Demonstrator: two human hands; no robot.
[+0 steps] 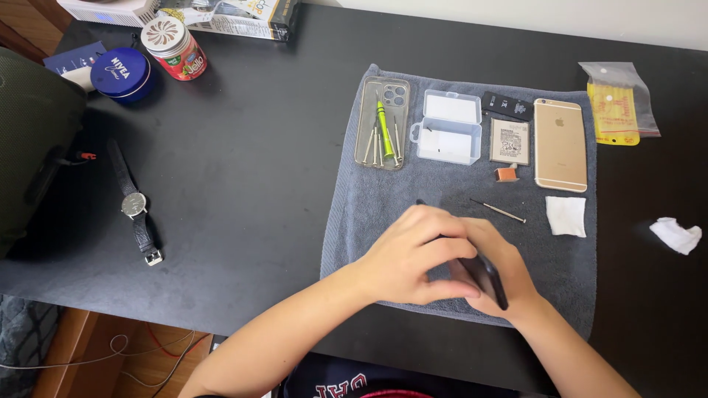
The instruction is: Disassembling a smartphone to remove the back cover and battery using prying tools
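Both hands meet over the near part of a grey towel (369,214) on a black table. My right hand (509,276) grips a dark phone (488,278) tilted on its edge. My left hand (413,254) lies over the phone's top side, fingers curled on it, with a thin dark tool tip (420,202) showing just beyond the knuckles. A small screwdriver (498,211) lies on the towel just past the hands. Most of the phone is hidden by my fingers.
On the towel: a clear phone case (382,121) holding a green screwdriver and several bits, a clear plastic box (448,127), a battery (509,141), a gold phone (560,144), a white wipe (566,215). A wristwatch (136,205), blue tin (121,72), jar (174,46) stand left; yellow packet (616,110), crumpled tissue (676,234) right.
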